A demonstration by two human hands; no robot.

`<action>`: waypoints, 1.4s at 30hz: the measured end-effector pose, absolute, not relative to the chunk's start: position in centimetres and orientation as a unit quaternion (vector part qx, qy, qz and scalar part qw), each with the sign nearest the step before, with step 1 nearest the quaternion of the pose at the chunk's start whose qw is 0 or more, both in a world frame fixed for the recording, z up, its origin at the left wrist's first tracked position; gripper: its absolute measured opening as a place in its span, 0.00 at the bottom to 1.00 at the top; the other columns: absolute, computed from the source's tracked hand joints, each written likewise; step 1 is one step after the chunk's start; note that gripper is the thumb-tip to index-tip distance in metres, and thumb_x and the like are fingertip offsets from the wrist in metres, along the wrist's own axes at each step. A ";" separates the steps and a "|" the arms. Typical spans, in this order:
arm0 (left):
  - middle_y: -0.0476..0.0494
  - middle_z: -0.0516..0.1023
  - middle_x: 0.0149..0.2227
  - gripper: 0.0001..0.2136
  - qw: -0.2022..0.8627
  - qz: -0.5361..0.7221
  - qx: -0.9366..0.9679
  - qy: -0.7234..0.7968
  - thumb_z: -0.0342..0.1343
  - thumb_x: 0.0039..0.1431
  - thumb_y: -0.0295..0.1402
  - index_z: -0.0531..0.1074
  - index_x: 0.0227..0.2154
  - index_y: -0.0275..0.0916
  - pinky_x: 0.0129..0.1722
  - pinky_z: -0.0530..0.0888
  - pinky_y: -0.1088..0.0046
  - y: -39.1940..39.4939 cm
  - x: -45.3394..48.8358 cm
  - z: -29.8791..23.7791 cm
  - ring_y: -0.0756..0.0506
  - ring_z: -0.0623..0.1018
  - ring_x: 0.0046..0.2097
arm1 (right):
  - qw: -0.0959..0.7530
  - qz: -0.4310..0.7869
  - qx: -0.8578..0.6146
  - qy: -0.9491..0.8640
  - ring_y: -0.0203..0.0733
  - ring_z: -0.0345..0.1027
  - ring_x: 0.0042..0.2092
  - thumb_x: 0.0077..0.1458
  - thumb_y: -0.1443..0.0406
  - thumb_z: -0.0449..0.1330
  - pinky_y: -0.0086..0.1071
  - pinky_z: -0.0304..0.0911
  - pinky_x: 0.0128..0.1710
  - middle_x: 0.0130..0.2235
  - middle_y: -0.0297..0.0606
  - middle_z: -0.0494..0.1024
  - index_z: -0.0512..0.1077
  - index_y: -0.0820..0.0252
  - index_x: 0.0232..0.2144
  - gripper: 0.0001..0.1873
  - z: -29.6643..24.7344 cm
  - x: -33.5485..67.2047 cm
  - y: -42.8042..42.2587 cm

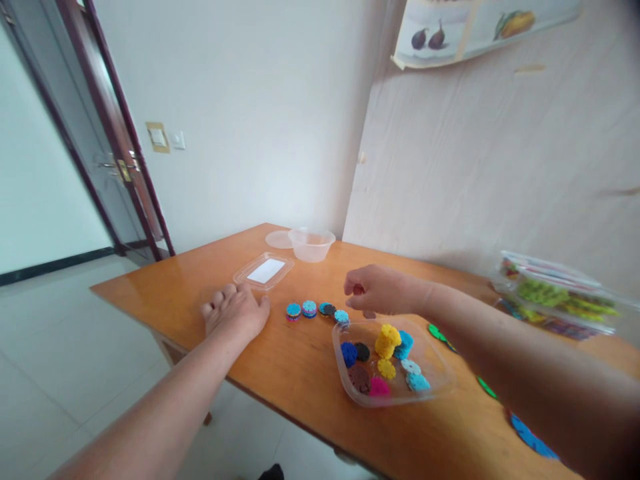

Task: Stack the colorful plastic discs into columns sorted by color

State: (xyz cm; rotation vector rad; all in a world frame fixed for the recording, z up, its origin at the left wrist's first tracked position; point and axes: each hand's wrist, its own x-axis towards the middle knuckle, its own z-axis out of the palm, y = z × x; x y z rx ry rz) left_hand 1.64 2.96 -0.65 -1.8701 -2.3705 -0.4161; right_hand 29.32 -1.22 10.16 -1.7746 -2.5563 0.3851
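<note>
A short row of notched plastic discs (309, 307) lies at mid-table, between the hands, its long axis running left to right and dipping slightly toward the table's near edge at the right end. The discs lie flat, faces up: two small stacks topped in light blue at the left, then an overlapping blue-and-black group, then another light blue stack just beside the far left corner of a clear plastic container (345, 393). That container sits by the near edge, longer from left to right, and holds an upright yellow stack (387, 341) with blue, black, brown and pink discs about it. The right hand (383, 288) is just beyond the container's far rim, knuckles up and fingers curled in, pointing left, its forearm coming in from the right; whether anything is pinched there cannot be told. A brown disc (369, 315) lies just below it. The left hand (236, 315) rests palm down by the near edge, fingers toward the far edge, thumb out to the right, grasping nothing. Beyond it lies a rectangular lid (240, 275) with a white label; a round tub (313, 250) and round lid (277, 239) stand near the far left corner of the table (165, 287). Clear boxes (560, 297) of coloured pieces are stacked toward the right.
</note>
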 end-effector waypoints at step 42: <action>0.28 0.71 0.53 0.28 0.045 -0.131 -0.612 -0.779 0.42 0.56 0.52 0.69 0.50 0.36 0.50 0.64 0.50 2.8 1.7 -0.4 0.30 0.68 0.54 | 0.043 0.035 -0.490 -0.870 0.41 0.68 0.39 0.54 0.62 0.58 0.31 0.59 0.38 0.39 0.38 0.76 0.74 0.56 0.38 0.09 9.6 31.1 -4.5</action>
